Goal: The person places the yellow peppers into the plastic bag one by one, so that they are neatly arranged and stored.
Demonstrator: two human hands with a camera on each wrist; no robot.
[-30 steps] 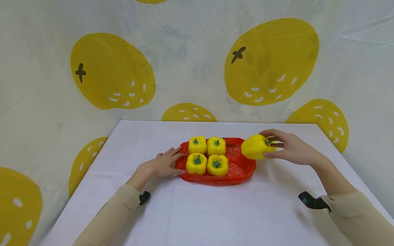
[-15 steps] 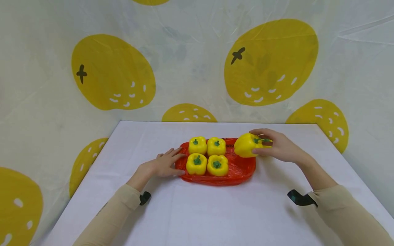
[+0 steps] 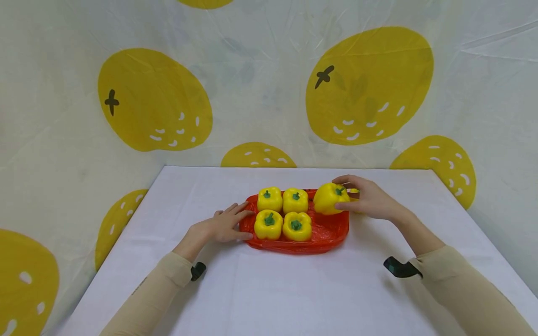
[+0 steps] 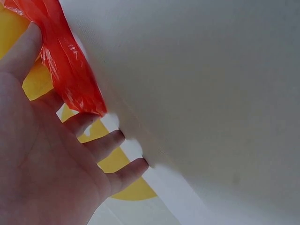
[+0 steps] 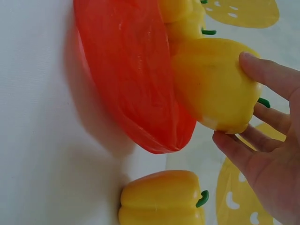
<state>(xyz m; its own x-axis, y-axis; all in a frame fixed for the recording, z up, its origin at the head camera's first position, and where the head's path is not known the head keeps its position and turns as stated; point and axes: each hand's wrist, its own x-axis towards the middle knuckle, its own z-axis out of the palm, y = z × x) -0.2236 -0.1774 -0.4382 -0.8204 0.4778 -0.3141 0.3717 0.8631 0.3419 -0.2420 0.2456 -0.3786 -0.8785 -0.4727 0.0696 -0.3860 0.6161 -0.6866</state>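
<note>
A red tray-like holder (image 3: 325,233) wrapped in crinkled plastic lies mid-table, with several yellow bell peppers (image 3: 269,225) standing stem-up in its left and middle part. My right hand (image 3: 370,198) grips another yellow bell pepper (image 3: 328,199) between thumb and fingers over the holder's back right part; in the right wrist view this pepper (image 5: 215,84) is tilted, its green stem toward the palm. My left hand (image 3: 224,224) rests at the holder's left edge, fingers spread. The left wrist view shows that thumb and fingertips touching the red plastic (image 4: 70,61).
One more yellow bell pepper (image 5: 161,199) lies on its side on the table right of the holder, mostly hidden behind my right hand in the head view. A white cloth (image 3: 273,294) covers the table. A fruit-patterned curtain (image 3: 260,93) hangs behind.
My right hand has carried its pepper leftward, from the holder's right edge to over its back right part, and the stem has tipped upward. The left hand stays put.
</note>
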